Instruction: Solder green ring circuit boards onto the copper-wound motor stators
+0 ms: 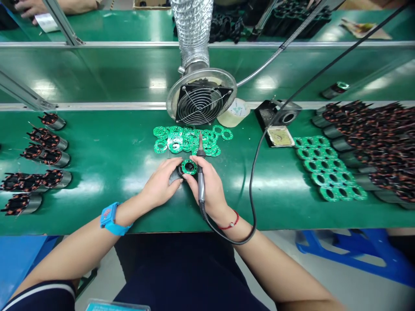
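Observation:
My left hand [160, 183] is closed round a motor stator [175, 175], whose lower part it mostly hides. On the stator's end sits a green ring-shaped circuit board [189, 172], facing up toward me. My right hand [212, 188] has a soldering iron [201, 185] tucked in it, its tip pointing away from me, beyond the board. The thumb and a finger of that hand also touch the board's edge. Just past my hands lies a loose pile of green ring boards [175, 144]. The iron's black cable [254, 181] loops over my right wrist.
A fume extractor fan [200, 103] hangs above the pile, beside a tape roll [234, 113]. Right of it stand an iron holder with a sponge [280, 136], rows of ring boards [330, 166] and many stators [382, 155]. More stators [53, 157] stand left. Another person's hand [30, 8] shows far left.

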Demonstrator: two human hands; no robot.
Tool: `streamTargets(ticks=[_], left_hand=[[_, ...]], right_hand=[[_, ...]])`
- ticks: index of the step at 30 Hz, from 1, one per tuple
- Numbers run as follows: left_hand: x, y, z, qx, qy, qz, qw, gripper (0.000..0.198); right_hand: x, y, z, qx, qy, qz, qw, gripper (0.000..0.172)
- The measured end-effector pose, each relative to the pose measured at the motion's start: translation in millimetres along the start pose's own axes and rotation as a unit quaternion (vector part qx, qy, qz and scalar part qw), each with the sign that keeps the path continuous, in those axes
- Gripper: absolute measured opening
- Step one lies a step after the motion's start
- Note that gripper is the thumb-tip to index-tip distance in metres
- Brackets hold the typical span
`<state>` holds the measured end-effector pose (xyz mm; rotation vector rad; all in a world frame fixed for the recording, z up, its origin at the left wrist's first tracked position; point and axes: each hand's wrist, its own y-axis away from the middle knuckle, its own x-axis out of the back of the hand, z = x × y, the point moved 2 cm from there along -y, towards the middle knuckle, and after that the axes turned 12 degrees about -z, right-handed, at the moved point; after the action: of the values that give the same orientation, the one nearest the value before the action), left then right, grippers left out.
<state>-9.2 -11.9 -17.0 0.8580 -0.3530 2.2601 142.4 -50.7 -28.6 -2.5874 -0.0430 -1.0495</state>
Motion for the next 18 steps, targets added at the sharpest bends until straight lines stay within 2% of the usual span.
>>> streamTargets(ticks=[7,13,18], left_hand=[[3.3,-9.0,1.1,0.006,-0.121,-0.027,0.992,0.043],[8.7,-7.9,0.0,-0.014,-0.109,-0.033,0.993,0.042],[2.1,-6.0,3.9,0.014,-0.084,0.006,0.996,0.043]], right_hand=[[3.2,-3.1,0.0,0.026,0.006,-0.008,1.000,0.041],[0.6,-2.4,3.1,0.028,-0.006,-0.013,1.000,0.044],[-2.4,-3.9,4.6,0.018,-0.015,-0.018,1.000,0.044]])
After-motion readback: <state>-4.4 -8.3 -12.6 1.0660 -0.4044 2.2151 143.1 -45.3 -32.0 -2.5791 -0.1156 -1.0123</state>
